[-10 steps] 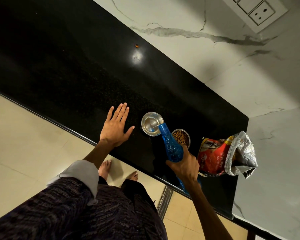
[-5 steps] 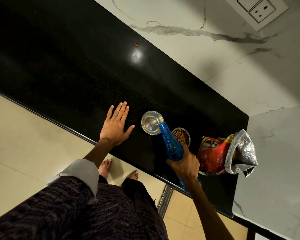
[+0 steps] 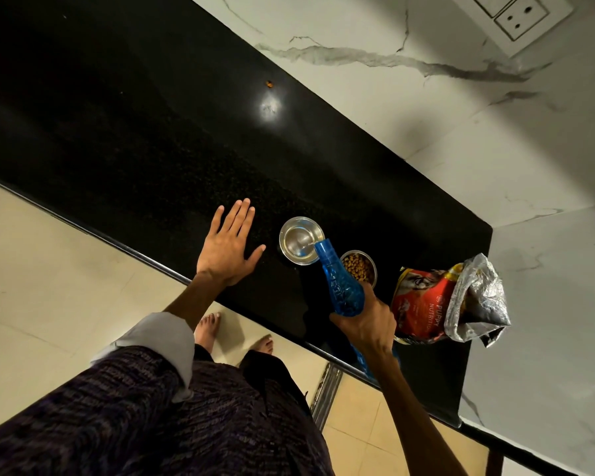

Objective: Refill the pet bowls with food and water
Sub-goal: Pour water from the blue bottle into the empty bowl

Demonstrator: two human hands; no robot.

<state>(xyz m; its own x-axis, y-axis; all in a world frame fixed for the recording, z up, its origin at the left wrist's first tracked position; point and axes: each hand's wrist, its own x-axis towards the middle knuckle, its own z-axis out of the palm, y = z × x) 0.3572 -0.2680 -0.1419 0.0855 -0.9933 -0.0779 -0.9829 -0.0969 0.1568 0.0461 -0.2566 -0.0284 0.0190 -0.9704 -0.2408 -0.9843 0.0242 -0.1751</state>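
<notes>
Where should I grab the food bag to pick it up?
Grab the bag at its crumpled silver top, coming from the right. It lies on its side there, clear of the food bowl and the right hand.

Dim, warm light; a glare spot on the black counter (image 3: 270, 106); wide-angle bending at the edges.

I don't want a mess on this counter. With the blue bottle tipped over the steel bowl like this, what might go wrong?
1. The right hand tilts the blue bottle with its mouth over the near rim of the water bowl, so water may spill onto the black counter.
2. The kibble bowl sits right beside; splashes may wet the food.
3. The left hand lies flat on the counter, not steadying the bowl, which might shift.
</notes>
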